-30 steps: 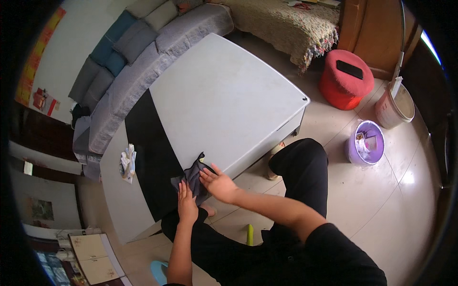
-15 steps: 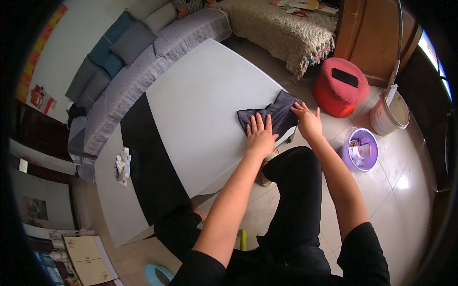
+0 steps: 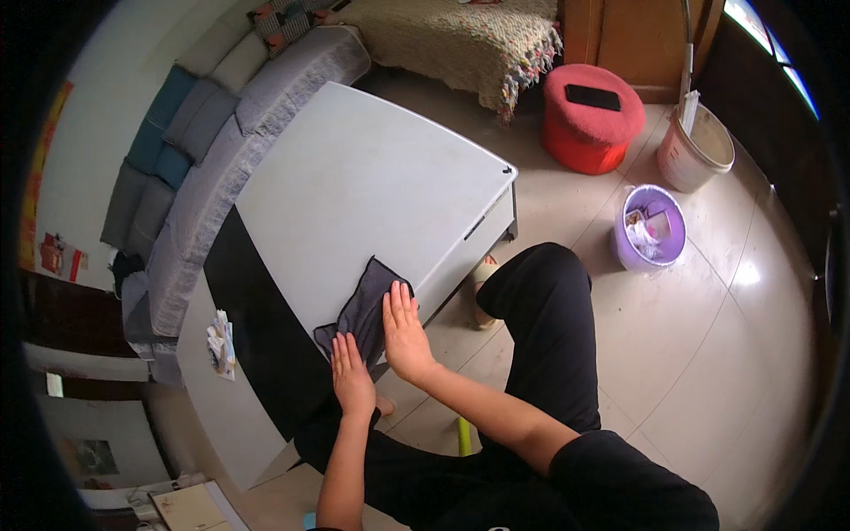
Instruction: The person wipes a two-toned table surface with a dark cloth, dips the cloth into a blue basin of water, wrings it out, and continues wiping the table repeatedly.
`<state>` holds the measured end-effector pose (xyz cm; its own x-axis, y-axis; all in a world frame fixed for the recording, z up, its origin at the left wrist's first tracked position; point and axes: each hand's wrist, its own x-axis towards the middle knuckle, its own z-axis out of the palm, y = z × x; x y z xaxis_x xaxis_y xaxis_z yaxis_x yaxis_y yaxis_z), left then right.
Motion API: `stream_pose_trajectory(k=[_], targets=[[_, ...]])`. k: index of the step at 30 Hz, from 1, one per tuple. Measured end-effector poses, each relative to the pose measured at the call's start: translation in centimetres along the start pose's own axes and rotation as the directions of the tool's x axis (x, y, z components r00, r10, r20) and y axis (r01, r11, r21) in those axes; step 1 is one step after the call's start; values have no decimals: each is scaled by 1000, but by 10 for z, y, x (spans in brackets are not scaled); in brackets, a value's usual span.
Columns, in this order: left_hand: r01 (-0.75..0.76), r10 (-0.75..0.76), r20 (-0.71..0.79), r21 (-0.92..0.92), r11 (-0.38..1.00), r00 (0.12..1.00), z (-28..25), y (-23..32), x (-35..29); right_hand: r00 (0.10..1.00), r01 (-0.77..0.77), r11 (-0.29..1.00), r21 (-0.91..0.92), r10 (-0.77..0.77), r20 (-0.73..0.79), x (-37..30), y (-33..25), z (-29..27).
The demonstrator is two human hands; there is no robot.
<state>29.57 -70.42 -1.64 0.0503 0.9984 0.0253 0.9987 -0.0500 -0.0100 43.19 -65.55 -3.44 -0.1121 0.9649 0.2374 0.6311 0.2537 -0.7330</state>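
A dark grey cloth (image 3: 365, 305) with black edging lies on the white part of the table (image 3: 354, 168), by the long edge nearest me. My left hand (image 3: 354, 385) rests on the cloth's near lower part, fingers stretched out and pointing away from me. Against its right side, my right hand (image 3: 407, 341) lies flat with the fingers straight. Both hands press the cloth down rather than gripping it. Part of the cloth is hidden beneath them, next to the table's black band (image 3: 274, 327).
A packet of tissues (image 3: 221, 345) sits at the table's left end. To the right stand a red stool (image 3: 591, 133) bearing a black phone (image 3: 593, 97), a purple bin (image 3: 651, 243) and a whitish bucket (image 3: 682, 159). A cushioned sofa (image 3: 199, 212) runs along the far left.
Both hands have slid the cloth left and toward me, from the table's right corner to beside the black band. My view has shifted too.
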Motion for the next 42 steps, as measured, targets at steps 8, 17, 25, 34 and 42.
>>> stream_pose_trajectory(k=[8,17,25,34,42], targets=[[-212,207,-107,-37,976,972,19,64,88,997,-55,988,-144,47,-59,46,67,-39],[-273,271,-33,-130,953,962,7,149,160,993,96,825,-557,-43,106,100,150,-123],[-213,201,-97,-135,968,975,11,58,70,870,474,577,-665,-189,456,62,101,-92],[-74,67,-131,-48,996,989,2,-12,2,723,688,556,-467,-465,511,47,46,-36],[-140,126,-100,-146,979,987,-7,-19,15,701,710,542,-450,-485,522,63,52,-41]])
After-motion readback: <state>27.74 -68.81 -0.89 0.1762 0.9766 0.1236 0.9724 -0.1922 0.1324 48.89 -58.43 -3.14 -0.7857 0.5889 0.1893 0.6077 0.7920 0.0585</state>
